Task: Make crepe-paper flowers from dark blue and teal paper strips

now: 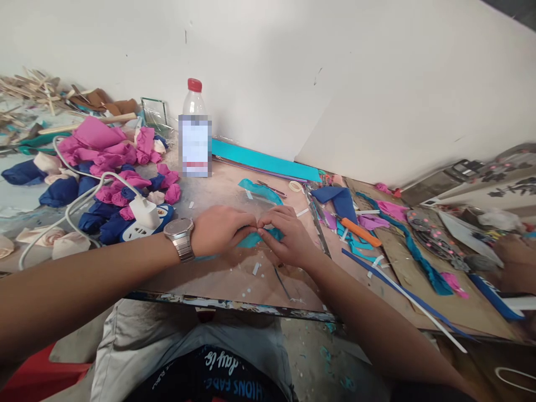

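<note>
Over the table, my left hand (220,230) and my right hand (287,234) meet with thumbs and fingertips pinched together. Between and just below them shows a turquoise piece of crepe paper (250,241), gripped by both hands and partly hidden by the fingers. A watch (180,237) is on my left wrist. Just beyond the hands lies another turquoise paper strip (263,191), with a pair of scissors (272,188) beside it. A small white strip (255,269) rests on the table in front of my hands.
At left, pink and blue crumpled paper flowers (121,151) surround a power strip (144,226) with a white plug and cable. A red-capped bottle (195,139) stands near the wall. An orange utility knife (360,232) and paper scraps lie right, before cardboard (402,262).
</note>
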`<action>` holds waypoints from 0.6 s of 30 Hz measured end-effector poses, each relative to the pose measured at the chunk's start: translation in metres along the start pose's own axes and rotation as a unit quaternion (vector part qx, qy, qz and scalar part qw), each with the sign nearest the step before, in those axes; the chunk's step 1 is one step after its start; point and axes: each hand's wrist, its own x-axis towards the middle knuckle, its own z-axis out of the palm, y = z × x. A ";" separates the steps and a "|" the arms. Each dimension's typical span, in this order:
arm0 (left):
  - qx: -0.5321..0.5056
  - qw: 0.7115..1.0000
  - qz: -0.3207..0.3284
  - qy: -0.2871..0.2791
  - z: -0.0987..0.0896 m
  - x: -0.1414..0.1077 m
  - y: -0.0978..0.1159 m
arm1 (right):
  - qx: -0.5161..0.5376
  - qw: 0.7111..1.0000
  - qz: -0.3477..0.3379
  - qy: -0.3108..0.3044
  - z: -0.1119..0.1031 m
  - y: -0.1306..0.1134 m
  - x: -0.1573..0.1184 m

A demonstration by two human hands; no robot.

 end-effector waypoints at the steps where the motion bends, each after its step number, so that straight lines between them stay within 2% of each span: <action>1: -0.002 1.000 0.000 -0.001 0.000 0.000 0.000 | -0.002 1.000 0.000 0.003 0.000 0.000 0.000; 9: -0.054 0.998 -0.012 0.017 0.000 0.000 0.002 | -0.001 1.000 0.004 -0.004 0.001 0.000 0.000; 18: -0.073 0.997 -0.019 0.010 -0.003 -0.002 0.003 | 0.006 1.000 -0.003 0.003 -0.001 -0.001 0.001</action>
